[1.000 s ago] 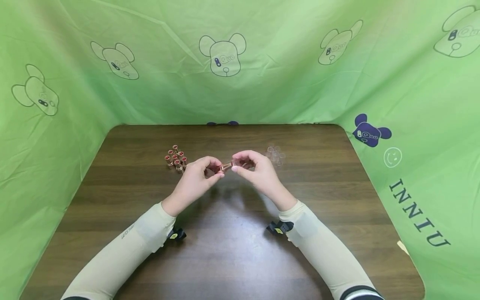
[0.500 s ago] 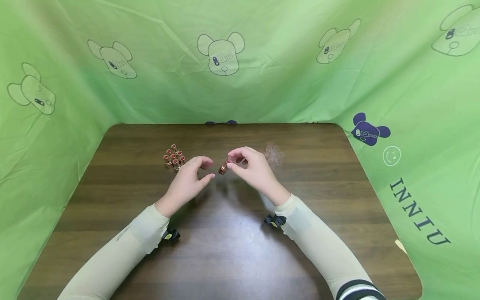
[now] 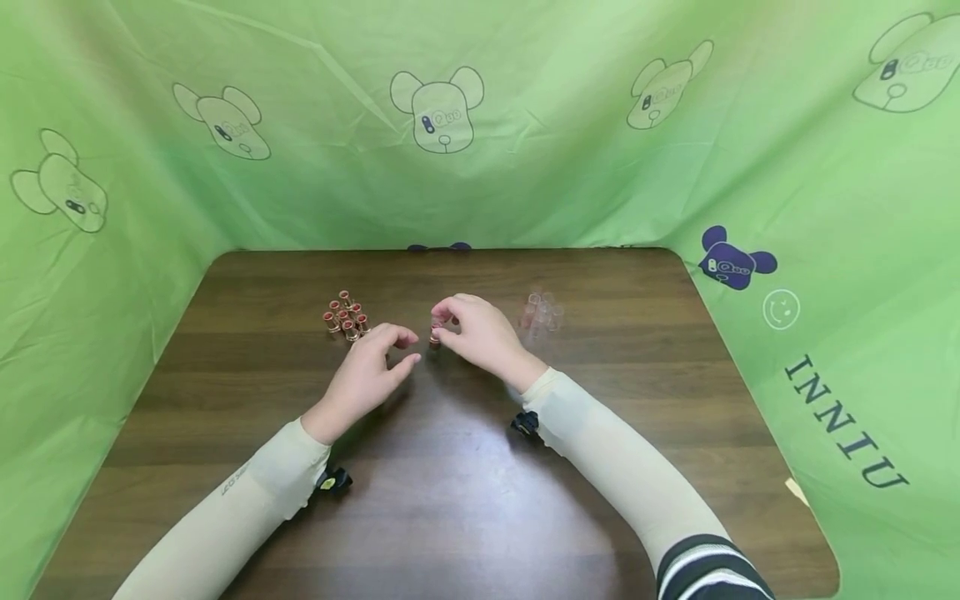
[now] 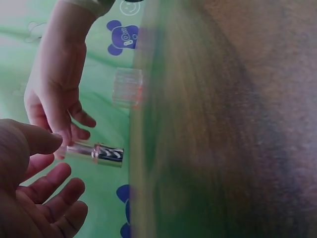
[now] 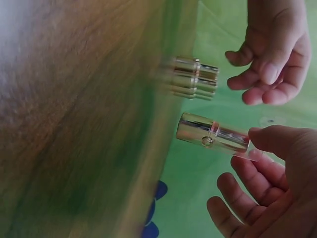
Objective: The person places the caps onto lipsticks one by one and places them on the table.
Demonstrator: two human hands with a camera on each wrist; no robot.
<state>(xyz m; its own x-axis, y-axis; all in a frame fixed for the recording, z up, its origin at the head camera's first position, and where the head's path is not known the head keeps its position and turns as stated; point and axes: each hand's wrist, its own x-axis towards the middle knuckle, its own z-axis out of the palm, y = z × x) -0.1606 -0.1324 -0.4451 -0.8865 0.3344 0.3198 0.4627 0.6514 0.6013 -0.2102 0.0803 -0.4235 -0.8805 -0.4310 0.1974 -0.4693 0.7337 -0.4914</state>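
Observation:
A small gold lipstick tube (image 3: 434,338) is upright near the middle of the table. My right hand (image 3: 480,333) pinches its upper end between thumb and index finger. In the right wrist view, a see-through part shows at the pinched end of the gold tube (image 5: 213,133). Whether its base touches the table I cannot tell. Just left of it, my left hand (image 3: 363,375) hovers with loosely bent fingers and holds nothing. Several similar gold tubes (image 3: 347,317) with reddish tops stand grouped beyond the left hand.
Several clear caps (image 3: 542,310) stand together to the right of the right hand. The brown wooden table (image 3: 465,517) has a green printed cloth (image 3: 525,192) hanging behind and at both sides. A pale scrap (image 3: 797,492) lies at the right edge.
Both hands held the tube at first; the left hand let go and drew back left. The right hand moved left with the tube and turned it from slanted to upright.

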